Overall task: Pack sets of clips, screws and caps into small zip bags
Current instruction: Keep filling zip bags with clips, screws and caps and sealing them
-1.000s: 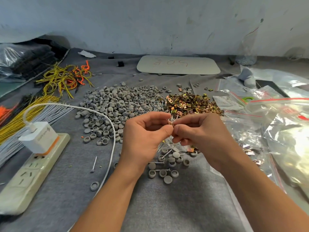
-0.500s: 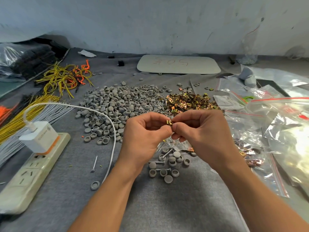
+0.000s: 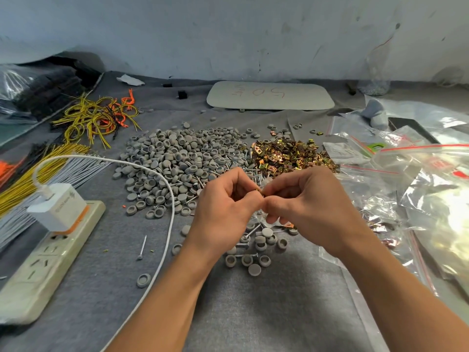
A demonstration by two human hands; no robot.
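My left hand and my right hand meet fingertip to fingertip above the grey cloth. Between them shows a small gold clip, pinched by my right fingers. A small clear zip bag hangs under the hands, and my left fingers pinch its mouth. Most of the bag is hidden by my fingers. Below the hands lies a small group of grey caps and screws. Behind are a big pile of grey caps, a pile of gold clips and loose screws between them.
A white power strip with a charger and its cable lies at the left. Yellow and orange wires sit at the back left. Clear zip bags cover the right side. A lone screw lies left of my arm.
My hands have stayed together at the bag's mouth and shifted only slightly. The gold clip sits a little deeper between my fingertips than half a second ago.
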